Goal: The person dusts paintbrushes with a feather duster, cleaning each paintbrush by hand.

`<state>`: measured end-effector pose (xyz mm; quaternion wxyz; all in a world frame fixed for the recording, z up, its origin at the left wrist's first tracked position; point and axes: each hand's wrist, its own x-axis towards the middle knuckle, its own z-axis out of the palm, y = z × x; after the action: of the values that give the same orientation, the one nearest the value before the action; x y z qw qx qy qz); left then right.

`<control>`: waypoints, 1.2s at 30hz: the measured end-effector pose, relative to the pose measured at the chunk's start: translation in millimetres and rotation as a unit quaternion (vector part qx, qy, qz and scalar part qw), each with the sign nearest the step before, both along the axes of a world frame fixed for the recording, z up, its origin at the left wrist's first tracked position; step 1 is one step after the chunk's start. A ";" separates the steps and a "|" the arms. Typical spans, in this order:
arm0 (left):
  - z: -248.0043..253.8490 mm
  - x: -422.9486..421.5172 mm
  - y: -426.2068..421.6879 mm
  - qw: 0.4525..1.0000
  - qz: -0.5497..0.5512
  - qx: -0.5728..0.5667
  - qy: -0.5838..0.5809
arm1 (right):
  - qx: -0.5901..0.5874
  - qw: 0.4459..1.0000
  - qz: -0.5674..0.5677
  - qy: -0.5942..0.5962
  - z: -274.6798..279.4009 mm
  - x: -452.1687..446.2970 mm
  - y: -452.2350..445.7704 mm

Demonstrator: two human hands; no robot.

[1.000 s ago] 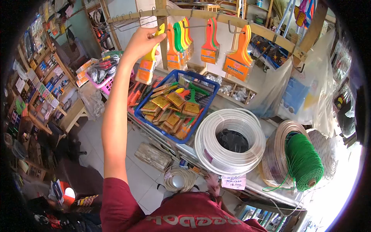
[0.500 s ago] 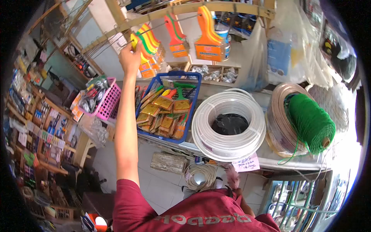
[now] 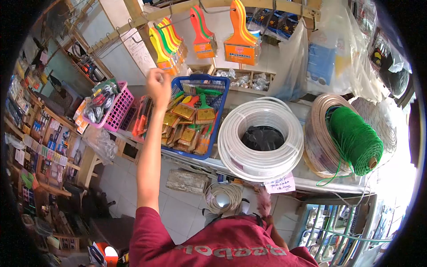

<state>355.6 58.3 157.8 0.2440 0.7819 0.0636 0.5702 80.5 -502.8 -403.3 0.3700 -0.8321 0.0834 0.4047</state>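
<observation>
My left hand [image 3: 159, 85] is raised over the far left corner of a blue basket [image 3: 212, 138], its fingers curled closed and no object showing in them. The basket holds several paintbrushes [image 3: 205, 113] with green, orange and yellow handles. Just beyond the hand, yellow, green and red paintbrushes [image 3: 163, 46] hang from a wooden rail [image 3: 120, 32]. Further right hang a red-and-green brush [image 3: 202, 31] and a wide orange brush [image 3: 241, 40]. My right hand [image 3: 263, 202] is low beside the counter, below a handwritten pink note [image 3: 281, 183]; its fingers are unclear.
On the counter stand a coil of white cable [image 3: 231, 153], a brownish coil [image 3: 316, 133] and a green twine spool [image 3: 356, 140]. A pink basket [image 3: 119, 107] of packaged items sits left. Plastic bags [image 3: 291, 62] hang at right. Another coil [image 3: 222, 198] lies low, near the floor.
My left hand has let go of a yellow handle among the hanging brushes and come down toward me, over the blue basket's corner. The view has shifted slightly.
</observation>
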 end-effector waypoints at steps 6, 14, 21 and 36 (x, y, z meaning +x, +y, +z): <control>-53.1 39.7 -24.8 0.936 -0.154 0.147 0.281 | -0.002 1.000 0.003 -0.003 1.9 4.7 -10.7; -120.7 115.1 -57.4 0.821 -0.040 0.349 0.449 | 0.013 1.000 0.003 -0.011 7.3 22.1 -13.6; -113.9 113.0 -69.1 0.800 -0.009 0.384 0.461 | 0.020 1.000 0.010 -0.012 7.1 36.1 -18.9; -5.1 -21.8 -93.2 0.918 -0.049 0.341 0.194 | 0.033 0.995 0.091 -0.036 9.3 47.7 -3.3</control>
<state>333.7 -34.9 152.8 -0.0272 0.9150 -0.1275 0.3818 128.2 -506.1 -394.0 0.3618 -0.8377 -0.0193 0.4087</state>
